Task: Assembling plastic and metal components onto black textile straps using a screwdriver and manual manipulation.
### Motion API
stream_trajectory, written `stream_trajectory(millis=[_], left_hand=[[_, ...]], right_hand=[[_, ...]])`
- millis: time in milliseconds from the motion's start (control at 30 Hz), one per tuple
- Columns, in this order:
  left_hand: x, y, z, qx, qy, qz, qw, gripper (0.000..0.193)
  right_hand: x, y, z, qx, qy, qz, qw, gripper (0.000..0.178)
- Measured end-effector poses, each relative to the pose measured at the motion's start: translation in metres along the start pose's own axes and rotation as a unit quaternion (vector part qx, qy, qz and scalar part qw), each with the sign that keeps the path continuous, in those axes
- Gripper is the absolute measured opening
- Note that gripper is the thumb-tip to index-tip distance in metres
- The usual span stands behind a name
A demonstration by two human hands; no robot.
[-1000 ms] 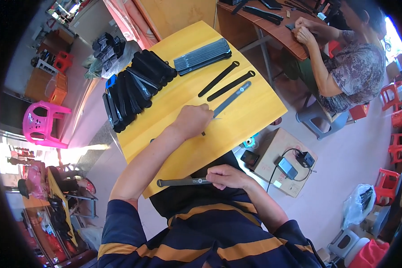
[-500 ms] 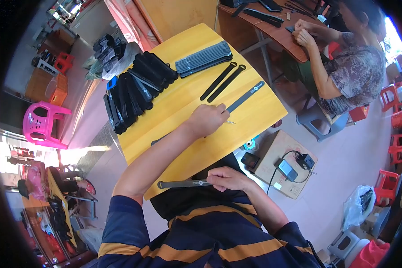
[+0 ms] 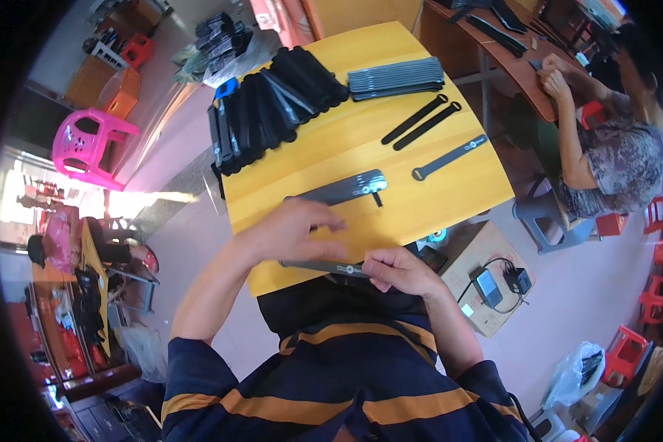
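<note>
In front of my body, my right hand [image 3: 396,271] is closed on one end of a dark grey hook-and-loop strap [image 3: 324,267], which lies leftward along the table's near edge. My left hand [image 3: 291,234] hovers just above that strap with fingers apart, holding nothing. Beyond it rests a small stack of grey straps [image 3: 344,189], partly behind the left hand; a small black piece [image 3: 378,200] sticks out beside it. A single grey strap [image 3: 449,157] with a looped end lies to the right. Two black straps [image 3: 423,122] lie side by side farther back.
On the yellow table [image 3: 464,193], a neat stack of grey straps [image 3: 395,76] and a heap of black strap bundles [image 3: 269,110] sit at the back. A cardboard box [image 3: 468,295] with a cabled device stands at right. Another person [image 3: 611,147] works at a brown table.
My left hand has left the single grey strap, which now lies uncovered, and come back toward the strap in my right hand. The view has shifted, moving the table rightward and up.
</note>
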State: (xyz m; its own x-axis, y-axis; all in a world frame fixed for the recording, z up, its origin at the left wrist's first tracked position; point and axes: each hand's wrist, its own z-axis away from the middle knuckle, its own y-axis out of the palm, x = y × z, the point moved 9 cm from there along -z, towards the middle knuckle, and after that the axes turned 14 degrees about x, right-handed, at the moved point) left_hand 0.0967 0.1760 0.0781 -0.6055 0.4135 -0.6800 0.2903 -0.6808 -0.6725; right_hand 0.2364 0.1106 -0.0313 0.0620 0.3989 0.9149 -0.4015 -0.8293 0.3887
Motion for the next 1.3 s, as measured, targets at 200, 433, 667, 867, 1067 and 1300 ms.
stream_trajectory(millis=[200,433,667,867,1067,1300], left_hand=[[-0.007,0.059,0.048,0.036,0.003,0.151,0.988,0.029],[-0.002,0.063,0.066,-0.102,0.031,0.166,0.98,0.022],[0.021,0.052,0.091,-0.328,-0.03,0.341,0.881,0.015],[0.042,0.065,0.111,-0.34,-0.043,0.334,0.878,0.018],[0.066,0.074,0.156,-0.333,-0.143,0.152,0.919,0.022],[0.065,0.091,0.163,-0.307,-0.159,-0.009,0.938,0.018]], right_hand=[[0.03,0.012,-0.019,-0.02,-0.012,0.034,0.999,0.034],[0.042,0.029,-0.035,-0.006,0.006,0.094,0.996,0.033],[0.056,0.042,-0.053,-0.13,-0.152,0.079,0.977,0.017],[0.08,0.039,-0.058,-0.196,-0.046,0.367,0.908,0.007],[0.087,0.046,-0.068,-0.187,-0.03,0.662,0.726,0.012],[0.056,0.047,-0.08,-0.147,-0.058,0.662,0.733,0.013]])
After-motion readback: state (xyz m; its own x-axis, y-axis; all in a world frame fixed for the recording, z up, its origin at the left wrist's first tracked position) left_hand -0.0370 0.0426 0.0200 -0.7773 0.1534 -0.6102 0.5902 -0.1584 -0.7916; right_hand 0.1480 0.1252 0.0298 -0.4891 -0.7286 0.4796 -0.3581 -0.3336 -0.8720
